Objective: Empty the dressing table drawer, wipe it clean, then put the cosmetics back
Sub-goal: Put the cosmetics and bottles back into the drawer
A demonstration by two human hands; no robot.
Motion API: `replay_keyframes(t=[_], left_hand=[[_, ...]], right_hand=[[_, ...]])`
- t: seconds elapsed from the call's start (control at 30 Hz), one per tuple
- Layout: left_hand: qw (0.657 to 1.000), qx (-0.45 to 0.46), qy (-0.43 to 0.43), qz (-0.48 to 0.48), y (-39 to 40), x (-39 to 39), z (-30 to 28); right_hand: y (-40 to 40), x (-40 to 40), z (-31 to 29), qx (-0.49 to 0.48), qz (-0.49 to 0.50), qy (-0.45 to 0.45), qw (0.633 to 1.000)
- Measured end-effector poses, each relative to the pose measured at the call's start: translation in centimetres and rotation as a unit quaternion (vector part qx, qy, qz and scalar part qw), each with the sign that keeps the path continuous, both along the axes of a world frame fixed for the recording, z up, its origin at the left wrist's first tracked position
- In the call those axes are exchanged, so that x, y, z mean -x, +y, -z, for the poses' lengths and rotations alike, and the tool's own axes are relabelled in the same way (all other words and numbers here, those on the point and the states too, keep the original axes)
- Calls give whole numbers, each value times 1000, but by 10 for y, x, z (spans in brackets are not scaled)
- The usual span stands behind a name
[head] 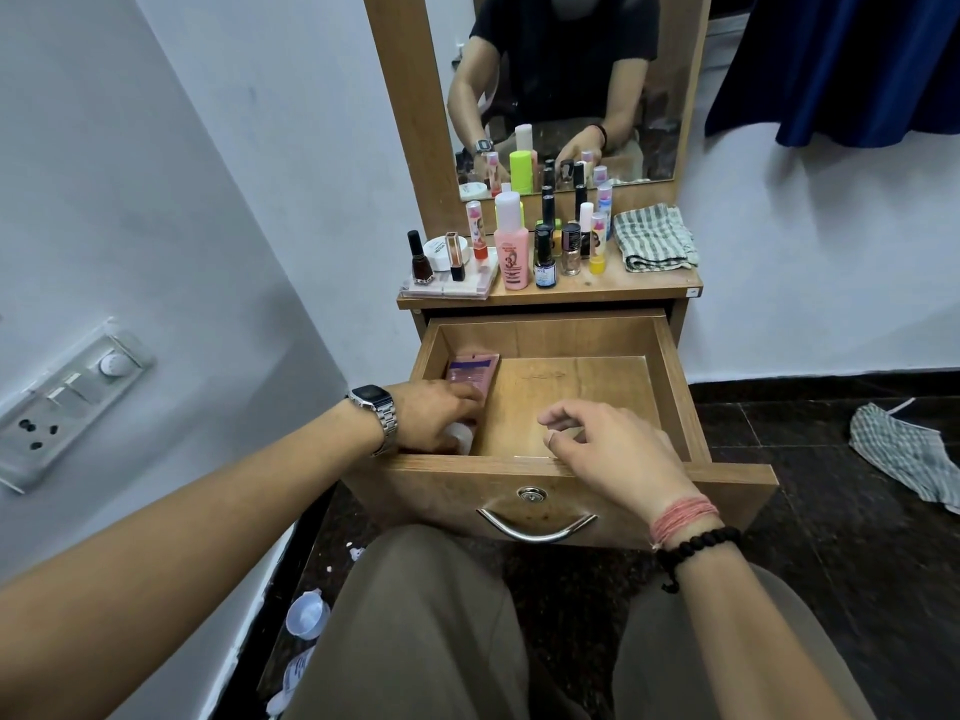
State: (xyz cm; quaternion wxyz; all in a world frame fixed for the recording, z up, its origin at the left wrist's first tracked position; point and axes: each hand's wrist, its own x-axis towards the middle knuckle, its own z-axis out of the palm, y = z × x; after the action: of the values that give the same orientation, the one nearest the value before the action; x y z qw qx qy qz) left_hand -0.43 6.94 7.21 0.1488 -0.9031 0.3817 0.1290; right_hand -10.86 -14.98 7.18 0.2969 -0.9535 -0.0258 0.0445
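The wooden drawer (pixel 670 387) of the dressing table is pulled out over my knees. Inside, a purple tube (pixel 471 368) with a white cap (pixel 462 436) lies along the left wall; the drawer floor beside it is bare. My left hand (pixel 436 415) reaches into the drawer's left front corner and grips the tube near its cap. Over the front right part of the drawer my right hand (pixel 618 449) hovers, its fingers loosely curled and holding nothing. Several bottles, including a pink bottle (pixel 511 252), stand on the table top (pixel 613 285).
A folded checked cloth (pixel 654 239) lies on the table top's right end below the mirror (pixel 561 85). Another checked cloth (pixel 904 449) lies on the dark floor to the right. A switchboard (pixel 67 402) is on the left wall. A metal handle (pixel 535 530) fronts the drawer.
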Motion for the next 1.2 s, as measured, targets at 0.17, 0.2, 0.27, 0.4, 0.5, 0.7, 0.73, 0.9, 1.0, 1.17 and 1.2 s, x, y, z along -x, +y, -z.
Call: replay_keyframes(t=[0.17, 0.2, 0.27, 0.4, 0.5, 0.7, 0.73, 0.9, 1.0, 1.17, 1.2], left_hand=[[1000, -9, 7, -1, 2, -2, 2], [1000, -6, 6, -2, 2, -1, 1], [1000, 16, 4, 1, 2, 1, -2], [985, 157, -71, 8, 4, 5, -24], [924, 341, -171, -20, 8, -5, -55], [828, 451, -255, -214, 18, -55, -104], [831, 440, -243, -239, 19, -62, -106], [845, 414, -182, -285, 23, -80, -105], [838, 424, -181, -291, 21, -82, -102], [825, 443, -188, -295, 20, -83, -100], [823, 447, -189, -296, 20, -83, -99]], right_hand=[[0, -1, 1, 0, 1, 1, 1000], [0, -1, 1, -1, 1, -1, 1000], [0, -1, 2, -2, 2, -3, 1000], [0, -2, 3, -3, 2, -7, 1000], [0, -2, 4, 2, 0, -7, 1000], [0, -2, 4, 9, -5, -12, 1000], [0, -2, 4, 10, -5, -13, 1000], [0, -3, 5, 8, -2, -14, 1000], [-1, -3, 6, 8, -2, -15, 1000], [0, -3, 5, 8, 3, -12, 1000], [0, -3, 5, 9, 2, -12, 1000]])
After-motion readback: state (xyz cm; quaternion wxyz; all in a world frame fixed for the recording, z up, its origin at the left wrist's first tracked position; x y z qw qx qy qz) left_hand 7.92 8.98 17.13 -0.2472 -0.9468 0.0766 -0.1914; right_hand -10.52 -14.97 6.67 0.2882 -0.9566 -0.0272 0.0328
